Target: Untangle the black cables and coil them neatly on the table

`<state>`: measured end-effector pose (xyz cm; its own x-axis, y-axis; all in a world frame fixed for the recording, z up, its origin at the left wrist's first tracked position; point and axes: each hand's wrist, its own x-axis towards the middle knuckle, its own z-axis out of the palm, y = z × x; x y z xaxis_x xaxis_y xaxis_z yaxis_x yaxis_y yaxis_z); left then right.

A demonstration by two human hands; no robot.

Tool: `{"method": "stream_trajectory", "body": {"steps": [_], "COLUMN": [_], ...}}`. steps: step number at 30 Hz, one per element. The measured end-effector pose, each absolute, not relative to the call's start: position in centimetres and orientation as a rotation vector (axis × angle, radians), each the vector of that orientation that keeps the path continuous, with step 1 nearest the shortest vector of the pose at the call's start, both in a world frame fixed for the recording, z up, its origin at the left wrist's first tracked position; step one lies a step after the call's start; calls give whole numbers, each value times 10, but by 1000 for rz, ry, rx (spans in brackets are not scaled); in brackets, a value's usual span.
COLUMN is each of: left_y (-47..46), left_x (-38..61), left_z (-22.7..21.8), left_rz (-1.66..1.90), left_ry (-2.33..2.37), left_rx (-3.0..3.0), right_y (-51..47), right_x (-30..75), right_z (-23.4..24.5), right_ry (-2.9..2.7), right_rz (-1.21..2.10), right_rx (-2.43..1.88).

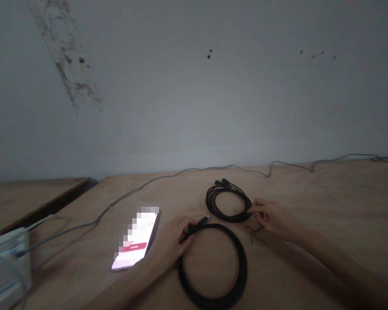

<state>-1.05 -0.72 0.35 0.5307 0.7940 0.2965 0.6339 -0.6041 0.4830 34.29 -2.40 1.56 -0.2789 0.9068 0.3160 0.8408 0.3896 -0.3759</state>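
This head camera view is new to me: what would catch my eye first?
The brightest thing is the lit smartphone on the wooden tabletop, left of centre, its screen blurred. At the middle lie two coils of black cable: the left hand closes on the larger, nearer coil by its plug, and the right hand touches the smaller coil behind it. A dark stain streaks the pale wall, upper left.

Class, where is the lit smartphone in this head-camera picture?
In the head view, the lit smartphone lies flat on the pale wooden tabletop, just left of the person's left hand, which holds the thick black cable coil.
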Motion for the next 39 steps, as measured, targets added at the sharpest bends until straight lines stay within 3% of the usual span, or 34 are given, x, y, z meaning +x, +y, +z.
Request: {"method": "stream_trajectory", "body": {"steps": [18, 27, 39], "left_y": [-4, -7, -10], "left_x": [-14, -10, -10], "left_z": [-3, 6, 8], "left_rz": [717, 683, 666], "left_ry": [1175, 1189, 1194], "left_rx": [2474, 2477, 2493], "right_y": [-25, -30, -32], "right_x": [358, 354, 352], "right_z": [10, 12, 18], "right_ry": [-2259, -2243, -2200], "right_rz": [-48, 245, 196], "right_rx": [-1639, -1531, -1514]}}
